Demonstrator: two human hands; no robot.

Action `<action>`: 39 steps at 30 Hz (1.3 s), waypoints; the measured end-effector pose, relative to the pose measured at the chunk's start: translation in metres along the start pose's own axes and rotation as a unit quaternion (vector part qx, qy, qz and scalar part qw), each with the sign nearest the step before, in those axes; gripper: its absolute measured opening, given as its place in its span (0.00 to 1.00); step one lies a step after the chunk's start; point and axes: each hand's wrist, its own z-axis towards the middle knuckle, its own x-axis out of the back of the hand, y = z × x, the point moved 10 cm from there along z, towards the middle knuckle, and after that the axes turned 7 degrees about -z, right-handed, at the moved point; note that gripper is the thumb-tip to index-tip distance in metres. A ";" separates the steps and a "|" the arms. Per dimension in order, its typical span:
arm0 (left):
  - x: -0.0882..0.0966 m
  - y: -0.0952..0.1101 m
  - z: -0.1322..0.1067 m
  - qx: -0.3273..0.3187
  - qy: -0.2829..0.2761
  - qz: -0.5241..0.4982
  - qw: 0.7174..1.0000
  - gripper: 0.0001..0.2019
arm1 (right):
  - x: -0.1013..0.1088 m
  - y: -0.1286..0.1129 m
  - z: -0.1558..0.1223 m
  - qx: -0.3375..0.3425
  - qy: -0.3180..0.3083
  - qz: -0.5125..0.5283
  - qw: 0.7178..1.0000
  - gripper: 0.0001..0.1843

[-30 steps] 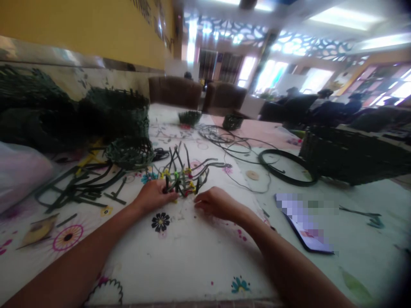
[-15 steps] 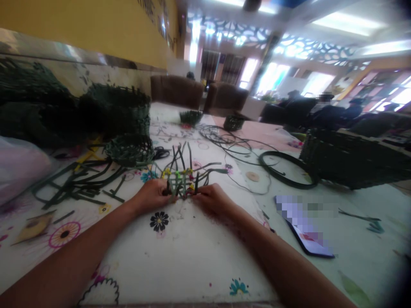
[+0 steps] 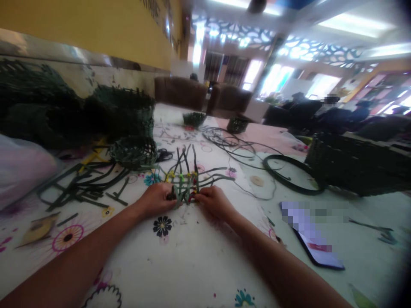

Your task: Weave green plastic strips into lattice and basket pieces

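A small lattice of dark green strips [image 3: 184, 182], tied with yellow and red bits, stands on the flowered tablecloth [image 3: 180, 252]. My left hand [image 3: 158, 199] grips its left lower edge with closed fingers. My right hand [image 3: 212, 201] pinches its right lower edge, fingers pressed together on the strips. Loose strip ends stick up and out to the right above both hands.
Woven dark green baskets [image 3: 128, 124] and loose green strips [image 3: 86, 184] lie to the left. A coil of green band [image 3: 285, 171], thin wire, a large basket [image 3: 356, 164] and a phone [image 3: 314, 239] are to the right. People sit at the far right.
My right hand moved left from the bare cloth onto the lattice and closed on its right edge. The left hand kept its hold. The view drifted slightly.
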 end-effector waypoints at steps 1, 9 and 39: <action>0.000 -0.001 0.000 0.005 0.001 -0.004 1.000 0.13 | 0.001 -0.003 -0.003 0.017 -0.009 0.026 0.999 0.14; 0.010 -0.017 -0.002 0.039 0.033 -0.092 0.994 0.18 | 0.026 0.010 -0.013 -0.006 -0.119 0.100 0.988 0.13; 0.039 0.093 -0.044 -0.204 0.285 0.112 0.930 0.10 | 0.055 -0.033 -0.044 0.133 0.294 -0.030 0.946 0.23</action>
